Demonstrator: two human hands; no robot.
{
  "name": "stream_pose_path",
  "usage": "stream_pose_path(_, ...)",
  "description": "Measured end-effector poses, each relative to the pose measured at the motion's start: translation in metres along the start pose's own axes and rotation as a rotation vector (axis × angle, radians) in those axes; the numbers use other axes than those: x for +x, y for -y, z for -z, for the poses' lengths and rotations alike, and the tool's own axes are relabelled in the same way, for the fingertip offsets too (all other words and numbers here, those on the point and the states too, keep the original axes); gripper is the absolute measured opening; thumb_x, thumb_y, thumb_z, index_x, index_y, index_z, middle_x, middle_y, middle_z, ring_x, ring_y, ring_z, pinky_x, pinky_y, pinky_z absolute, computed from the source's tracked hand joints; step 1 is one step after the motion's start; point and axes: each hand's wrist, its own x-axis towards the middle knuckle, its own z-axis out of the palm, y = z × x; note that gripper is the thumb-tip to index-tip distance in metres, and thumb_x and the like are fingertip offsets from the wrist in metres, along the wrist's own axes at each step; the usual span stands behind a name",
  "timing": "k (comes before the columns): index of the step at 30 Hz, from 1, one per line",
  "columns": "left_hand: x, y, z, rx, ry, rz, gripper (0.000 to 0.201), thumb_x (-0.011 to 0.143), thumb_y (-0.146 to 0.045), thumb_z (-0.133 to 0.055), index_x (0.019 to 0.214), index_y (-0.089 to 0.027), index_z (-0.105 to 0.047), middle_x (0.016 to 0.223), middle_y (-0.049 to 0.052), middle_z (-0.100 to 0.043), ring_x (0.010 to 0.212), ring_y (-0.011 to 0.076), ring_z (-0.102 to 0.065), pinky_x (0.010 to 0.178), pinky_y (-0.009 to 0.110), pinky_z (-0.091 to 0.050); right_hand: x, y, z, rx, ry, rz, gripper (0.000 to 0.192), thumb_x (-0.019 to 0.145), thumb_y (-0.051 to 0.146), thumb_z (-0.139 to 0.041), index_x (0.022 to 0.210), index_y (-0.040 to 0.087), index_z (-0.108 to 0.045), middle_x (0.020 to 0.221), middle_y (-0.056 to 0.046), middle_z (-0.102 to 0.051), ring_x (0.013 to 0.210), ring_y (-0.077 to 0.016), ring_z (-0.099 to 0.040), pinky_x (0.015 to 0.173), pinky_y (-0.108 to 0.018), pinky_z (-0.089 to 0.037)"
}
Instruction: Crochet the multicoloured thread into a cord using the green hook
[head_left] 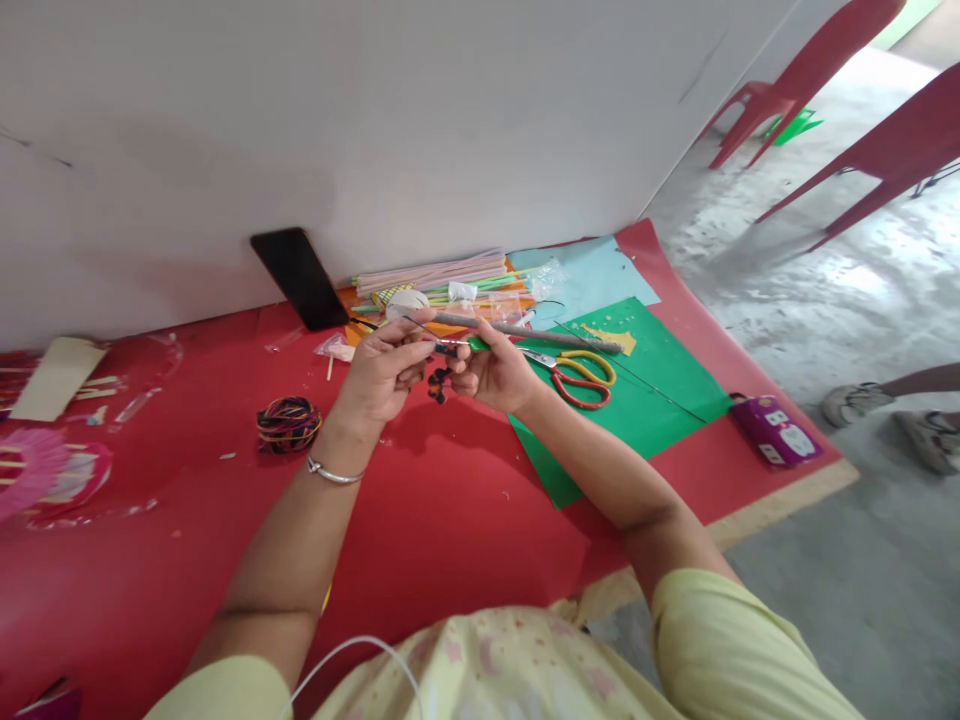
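Note:
My left hand (386,372) is closed, its fingertips pinching dark yarn. From between the hands hangs a small bunched piece of black and orange yarn (439,384). In my right hand (501,372), the fingers are closed around a crochet hook (475,343) with a green grip, and its thin metal shaft reaches toward the left fingertips. Both hands are held close together above the red table covering. A loose ball of black, orange and purple yarn (289,424) lies left of my left wrist. The exact hold of the fingers on the yarn is partly hidden.
Scissors (581,378) with yellow and red handles lie on green paper (637,400). Behind my hands are a grey stick (570,338) and pastel straws (431,272). A black phone (300,278) leans on the wall. A purple case (776,430) sits right. Red chairs (892,150) stand beyond.

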Motion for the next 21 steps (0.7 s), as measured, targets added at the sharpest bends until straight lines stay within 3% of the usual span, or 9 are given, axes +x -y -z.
stream_pose_path(6, 0.0, -0.002, 0.006, 0.002, 0.102, 0.102, 0.042, 0.059, -0.013, -0.098, 0.101, -0.02, -0.095, 0.069, -0.002, -0.07, 0.043, -0.0007, -0.035, 0.043, 0.015, -0.02, 0.001, 0.015, 0.023, -0.286, 0.104, -0.007, 0.056, 0.119, 0.05, -0.048, 0.08, 0.017, -0.071, 0.073, -0.008, -0.081, 0.051, -0.0165, -0.07, 0.052, -0.026, -0.058)
stream_pose_path(12, 0.0, -0.002, 0.01, 0.003, 0.184, 0.156, 0.042, 0.064, -0.013, -0.097, 0.105, -0.02, -0.094, 0.066, -0.002, -0.07, 0.043, -0.0001, -0.034, 0.043, 0.016, -0.019, -0.001, 0.025, 0.034, -0.444, 0.223, 0.007, 0.045, 0.114, 0.041, -0.048, 0.085, 0.016, -0.072, 0.082, -0.015, -0.088, 0.054, -0.022, -0.077, 0.056, -0.033, -0.067)
stream_pose_path(17, 0.001, -0.003, 0.011, 0.006, 0.18, 0.145, 0.04, 0.063, -0.013, -0.097, 0.103, -0.02, -0.094, 0.07, -0.002, -0.072, 0.042, -0.0005, -0.033, 0.042, 0.017, -0.018, 0.0, 0.029, 0.038, -0.497, 0.271, 0.093, 0.042, 0.106, 0.049, -0.059, 0.085, 0.015, -0.073, 0.089, -0.017, -0.089, 0.062, -0.0243, -0.083, 0.058, -0.032, -0.069)
stream_pose_path(21, 0.002, -0.004, 0.011, 0.018, 0.139, 0.118, 0.041, 0.062, -0.014, -0.097, 0.103, -0.02, -0.093, 0.067, -0.003, -0.069, 0.043, 0.0, -0.031, 0.043, 0.018, -0.017, -0.001, 0.029, 0.035, -0.566, 0.26, 0.195, 0.047, 0.104, 0.059, -0.065, 0.085, 0.016, -0.072, 0.078, -0.011, -0.083, 0.065, -0.0246, -0.084, 0.061, -0.032, -0.07)
